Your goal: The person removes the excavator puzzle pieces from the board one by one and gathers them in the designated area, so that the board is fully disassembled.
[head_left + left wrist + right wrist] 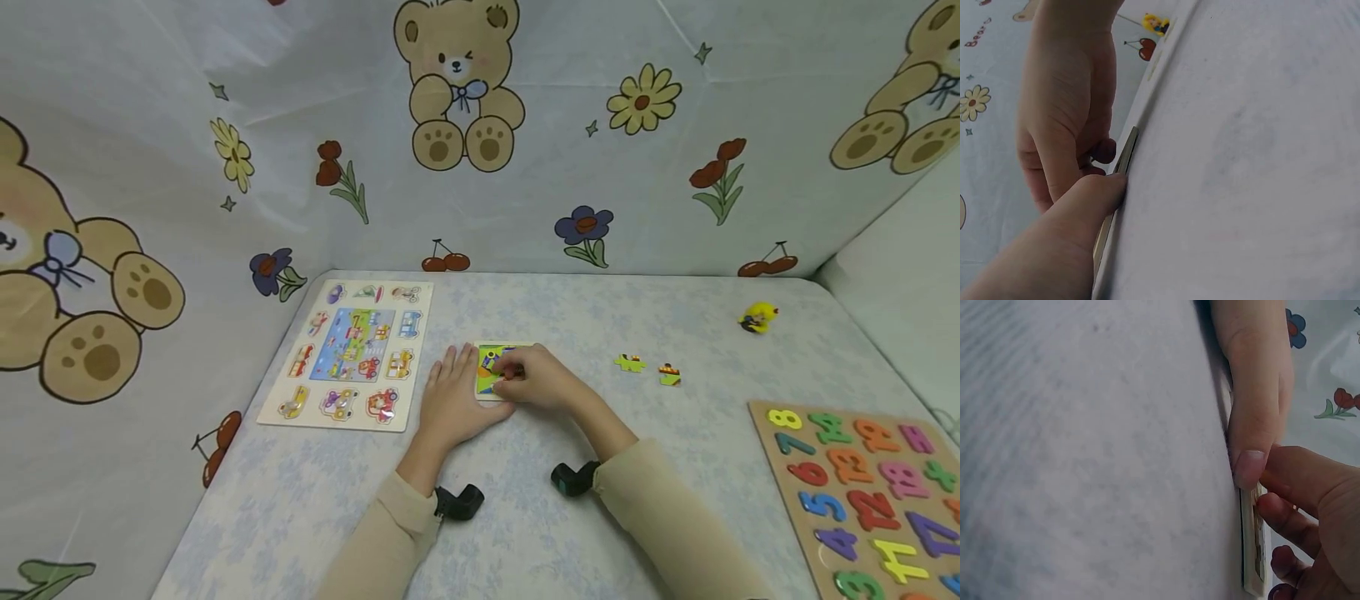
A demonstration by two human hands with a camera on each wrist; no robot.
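Note:
A small jigsaw board [486, 397] with a bright green and yellow picture lies at the middle of the table. My left hand [453, 396] rests along its left side, fingers straight; in the left wrist view the thumb [1100, 194] touches the board's near edge. Over the board's right part, my right hand [543, 379] bends its index finger and thumb together, pinching what seems a jigsaw piece, mostly hidden by the fingers. Right of that hand lie two loose pieces, one green-yellow piece [630, 363] and one with a brown-red part [670, 375].
A vehicle-picture puzzle board [412, 404] lies at the left. A brown board [780, 492] with coloured foam-like numbers and letters lies at the right front. A small yellow toy figure [758, 317] is at the back right. A bear-printed curtain [555, 183] hangs behind the table.

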